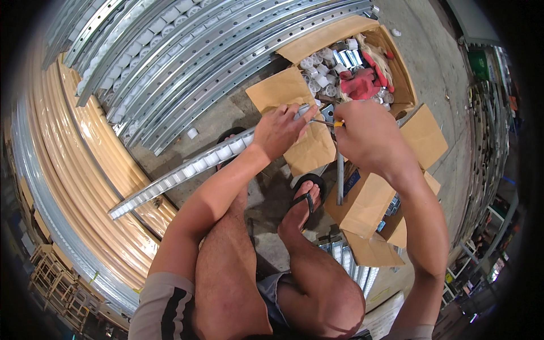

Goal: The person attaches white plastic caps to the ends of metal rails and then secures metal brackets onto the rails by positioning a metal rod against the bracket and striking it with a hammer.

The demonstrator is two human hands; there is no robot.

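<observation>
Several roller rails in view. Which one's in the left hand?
The single rail slanting from the left hand toward lower left. The other rails lie close together at upper left, no hand on them.

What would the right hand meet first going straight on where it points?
Probably the left hand, holding the long silver metal roller rail. Depth is unclear; the rail's end might come first.

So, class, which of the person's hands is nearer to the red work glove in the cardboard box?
Right. The right hand shows just below the red work glove; the left hand is farther away, to its lower left, around the roller rail.
</observation>
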